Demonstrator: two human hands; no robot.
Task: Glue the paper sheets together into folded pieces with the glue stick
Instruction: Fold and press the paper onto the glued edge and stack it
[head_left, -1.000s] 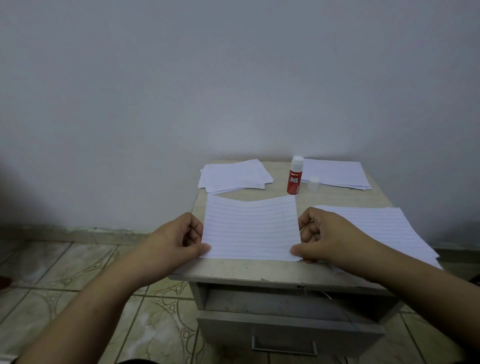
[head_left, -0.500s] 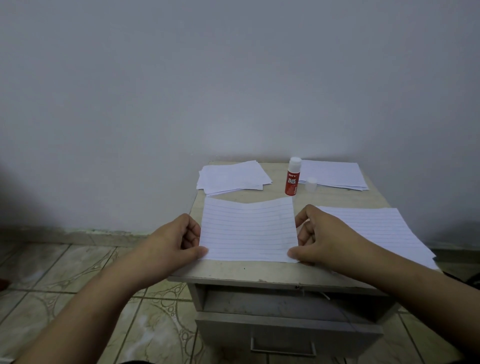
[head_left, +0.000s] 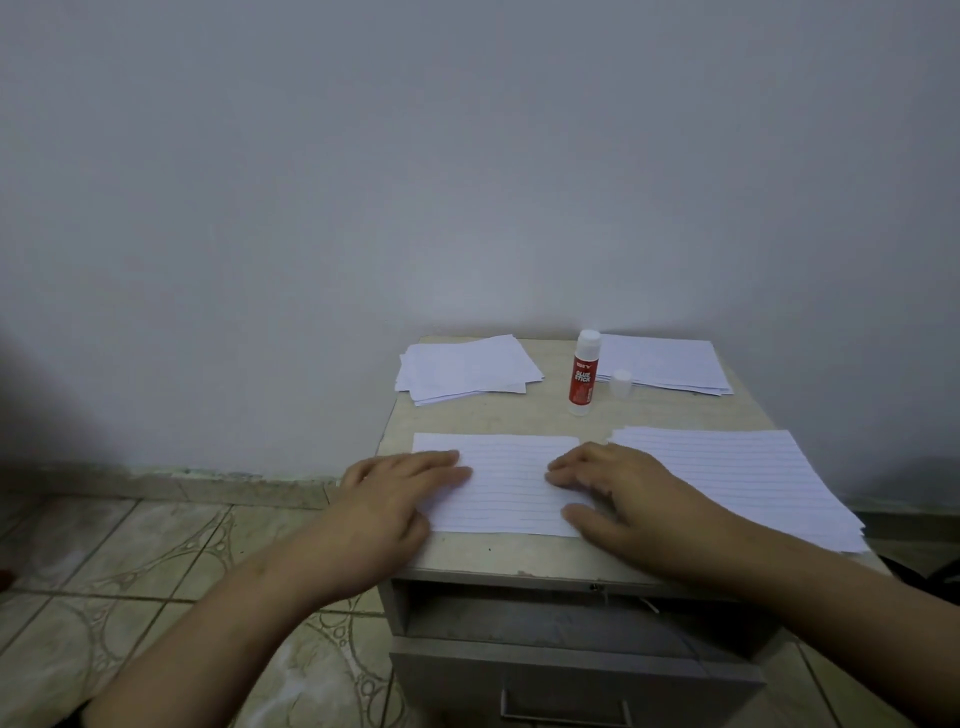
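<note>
Hands moved from pinching sheet edges to lying flat on it.
Left hand (head_left: 400, 493) and right hand (head_left: 618, 491) press lined sheet (head_left: 511, 486), fingers straight, gripping nothing.

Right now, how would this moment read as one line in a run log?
step: pressing folded lined sheet flat | left hand: open on it | right hand: open on it | glue stick: upright, uncapped, untouched

On the cabinet top (head_left: 519, 558) at lower centre both hands lie flat on the lined sheet (head_left: 506, 486) — left hand (head_left: 397, 486) at its left end, right hand (head_left: 618, 486) at its right — another stack (head_left: 737, 478) just right, glue stick (head_left: 583, 374) above it.
</note>
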